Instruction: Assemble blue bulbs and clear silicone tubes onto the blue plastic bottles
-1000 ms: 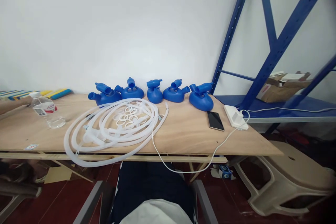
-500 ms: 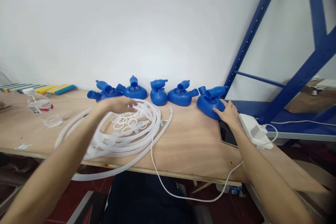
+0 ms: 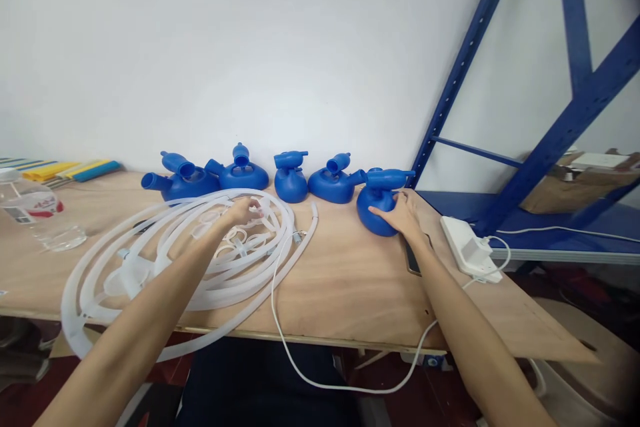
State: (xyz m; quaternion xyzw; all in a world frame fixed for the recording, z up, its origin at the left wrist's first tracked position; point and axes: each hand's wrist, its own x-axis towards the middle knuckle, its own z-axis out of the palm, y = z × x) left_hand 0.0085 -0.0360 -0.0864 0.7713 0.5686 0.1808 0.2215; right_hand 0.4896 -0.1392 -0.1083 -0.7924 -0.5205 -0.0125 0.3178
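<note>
My right hand (image 3: 400, 212) is closed round the side of a blue plastic bottle (image 3: 376, 213), thumb in front. The bottle stands upright on the table, with a loose-looking blue funnel-shaped piece (image 3: 389, 179) lying across its top. My left hand (image 3: 244, 210) reaches inside a coil of translucent white hose (image 3: 287, 213). Its fingers are curled down among clear plastic fittings (image 3: 260, 208) and white rings (image 3: 235, 237); what they pinch is too small to make out. Several similar blue bottles (image 3: 290, 185) stand in a row along the wall.
A phone (image 3: 412, 259) lies beside the right forearm, near a white power strip (image 3: 463, 247) with a plugged-in charger. Its white cable (image 3: 320, 383) hangs over the front edge. A water bottle (image 3: 45, 213) and coloured strips (image 3: 75, 171) are at left; a blue rack (image 3: 460, 67) rises at right.
The blue bottle at right has been turned and moved nearer by my right hand. My left hand has gone down into the fittings inside the coil. The view has shifted right.
</note>
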